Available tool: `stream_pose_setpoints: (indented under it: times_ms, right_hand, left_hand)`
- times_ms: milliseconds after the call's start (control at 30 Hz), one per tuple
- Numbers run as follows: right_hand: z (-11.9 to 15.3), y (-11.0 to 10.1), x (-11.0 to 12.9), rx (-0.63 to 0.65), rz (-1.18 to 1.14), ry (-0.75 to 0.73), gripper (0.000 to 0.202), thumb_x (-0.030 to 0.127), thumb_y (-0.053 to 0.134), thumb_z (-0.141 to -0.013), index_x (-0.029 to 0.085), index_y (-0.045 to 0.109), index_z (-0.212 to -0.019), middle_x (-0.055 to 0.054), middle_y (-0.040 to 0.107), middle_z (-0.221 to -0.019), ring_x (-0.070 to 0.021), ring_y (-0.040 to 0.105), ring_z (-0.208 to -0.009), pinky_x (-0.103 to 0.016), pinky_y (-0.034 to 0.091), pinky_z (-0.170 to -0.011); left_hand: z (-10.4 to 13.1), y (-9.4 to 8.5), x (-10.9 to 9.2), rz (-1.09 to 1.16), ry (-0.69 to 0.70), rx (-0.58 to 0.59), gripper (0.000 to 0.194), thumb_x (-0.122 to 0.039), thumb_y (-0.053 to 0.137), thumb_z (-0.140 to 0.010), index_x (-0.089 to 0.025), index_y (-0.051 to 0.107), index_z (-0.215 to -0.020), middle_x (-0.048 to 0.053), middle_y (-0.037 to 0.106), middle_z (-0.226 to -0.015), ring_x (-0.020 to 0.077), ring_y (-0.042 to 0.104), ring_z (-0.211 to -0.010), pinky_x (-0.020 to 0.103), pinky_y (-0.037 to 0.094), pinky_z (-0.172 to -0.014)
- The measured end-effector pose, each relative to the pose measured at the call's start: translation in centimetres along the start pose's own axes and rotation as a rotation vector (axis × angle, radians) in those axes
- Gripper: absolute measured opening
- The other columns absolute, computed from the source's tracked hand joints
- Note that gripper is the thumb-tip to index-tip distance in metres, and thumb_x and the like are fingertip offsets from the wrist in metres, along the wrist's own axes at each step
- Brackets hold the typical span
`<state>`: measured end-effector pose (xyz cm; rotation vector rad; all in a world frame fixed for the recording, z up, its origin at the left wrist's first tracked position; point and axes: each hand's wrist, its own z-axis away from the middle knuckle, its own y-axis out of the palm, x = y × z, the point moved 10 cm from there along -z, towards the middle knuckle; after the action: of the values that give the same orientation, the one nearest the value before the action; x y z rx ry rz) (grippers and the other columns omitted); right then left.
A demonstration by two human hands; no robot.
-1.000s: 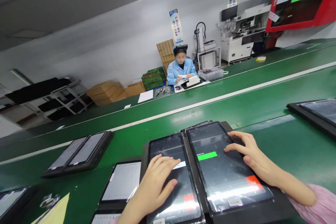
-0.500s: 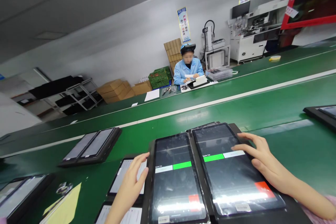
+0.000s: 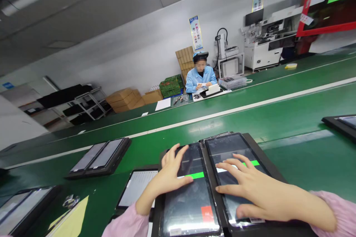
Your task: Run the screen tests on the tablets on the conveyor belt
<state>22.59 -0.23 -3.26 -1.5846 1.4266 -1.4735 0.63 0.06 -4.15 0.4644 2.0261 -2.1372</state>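
Two dark-screened tablets lie side by side in a black tray (image 3: 274, 166) in front of me. My left hand (image 3: 171, 172) is over the upper part of the left tablet (image 3: 183, 202), fingers spread, thumb near its green bar. Across the right tablet (image 3: 226, 142) reaches my right hand (image 3: 250, 189), fingers apart, covering much of the screen's middle. Both screens show a green and a white bar; a red square shows on the left one. Whether the fingertips touch the glass I cannot tell. Neither hand holds anything.
Light-screened tablets in a black tray (image 3: 97, 157) lie farther left, with another tray (image 3: 25, 211) nearer. One more tablet (image 3: 137, 189) is beside my left forearm. Yellow paper (image 3: 71, 218) lies at lower left. Across the green bench (image 3: 303, 100) sits a person in blue (image 3: 200, 76).
My left hand has moved right from the tray's edge onto the left tablet. The right hand has shifted left over the right tablet, whose green bar now shows on the right half.
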Motion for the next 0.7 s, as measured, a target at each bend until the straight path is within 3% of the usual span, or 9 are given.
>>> stream_pose_setpoints:
  times_ms: [100,167,233,300,367,433,567,700]
  right_hand:
    - [-0.5,0.2,-1.0,0.049,-0.004,0.020,0.038,0.063,0.055,-0.100,0.040,0.074,-0.123,-0.011,0.048,-0.149,-0.0426,0.039,-0.139,-0.077,0.021,-0.113]
    - [0.2,-0.2,-3.3,0.011,-0.039,0.071,0.043,0.063,0.044,-0.104,0.039,0.080,-0.105,-0.006,0.049,-0.149,-0.0404,0.040,-0.139,-0.075,0.023,-0.114]
    - [1.8,-1.8,-7.2,-0.189,-0.089,0.225,0.054,0.063,0.035,-0.105,0.035,0.081,-0.097,-0.007,0.054,-0.143,-0.0382,0.045,-0.134,-0.070,0.030,-0.114]
    - [4.6,-3.2,-11.8,-0.482,-0.143,0.458,0.056,0.064,0.033,-0.104,0.031,0.079,-0.101,-0.011,0.059,-0.131,-0.0355,0.052,-0.125,-0.064,0.040,-0.111]
    - [7.4,-3.0,-15.4,-0.700,-0.222,0.629,0.054,0.068,0.041,-0.097,0.028,0.076,-0.104,-0.012,0.062,-0.117,-0.0333,0.059,-0.115,-0.056,0.048,-0.105]
    - [8.8,-1.7,-17.6,-0.789,-0.319,0.697,0.051,0.070,0.052,-0.088,0.026,0.074,-0.100,-0.011,0.063,-0.112,-0.0319,0.062,-0.111,-0.049,0.054,-0.099]
    - [9.6,0.2,-19.3,-0.826,-0.464,0.753,0.049,0.068,0.066,-0.075,0.024,0.075,-0.096,-0.011,0.067,-0.109,-0.0313,0.065,-0.105,-0.044,0.057,-0.092]
    - [10.1,0.4,-19.1,-0.864,-0.553,0.806,0.048,0.063,0.069,-0.070,0.023,0.077,-0.094,-0.011,0.068,-0.111,-0.0318,0.066,-0.105,-0.042,0.057,-0.087]
  left_hand:
    - [-3.8,0.3,-3.1,-0.063,0.073,0.120,0.073,-0.061,0.068,-0.089,-0.035,0.042,-0.152,0.018,0.012,-0.169,0.0427,0.006,-0.156,0.074,0.004,-0.119]
    - [-5.5,0.1,-4.0,-0.110,0.093,0.137,0.056,-0.060,0.064,-0.093,-0.033,0.055,-0.141,0.017,0.019,-0.168,0.0411,0.007,-0.156,0.073,-0.003,-0.119]
    - [-6.3,0.4,-4.3,-0.095,0.109,0.191,0.043,-0.057,0.060,-0.097,-0.031,0.062,-0.131,0.016,0.029,-0.165,0.0385,0.011,-0.156,0.074,-0.005,-0.118]
    - [-6.5,1.0,-4.4,-0.045,0.124,0.269,0.036,-0.053,0.057,-0.099,-0.030,0.064,-0.125,0.017,0.031,-0.164,0.0358,0.011,-0.156,0.074,-0.003,-0.118]
    - [-6.3,1.5,-4.4,-0.019,0.136,0.309,0.032,-0.051,0.056,-0.100,-0.029,0.064,-0.121,0.018,0.028,-0.165,0.0351,0.008,-0.156,0.074,-0.002,-0.118]
    - [-6.3,1.5,-4.5,-0.020,0.147,0.301,0.028,-0.049,0.055,-0.101,-0.028,0.065,-0.117,0.017,0.029,-0.164,0.0354,0.007,-0.156,0.074,-0.003,-0.118]
    - [-6.3,1.8,-4.7,-0.026,0.151,0.293,0.026,-0.045,0.049,-0.104,-0.028,0.065,-0.114,0.016,0.033,-0.163,0.0353,0.008,-0.156,0.076,-0.002,-0.117]
    - [-6.5,1.8,-4.9,-0.052,0.144,0.284,0.034,-0.042,0.036,-0.107,-0.027,0.066,-0.113,0.016,0.038,-0.161,0.0349,0.013,-0.156,0.076,-0.001,-0.117]
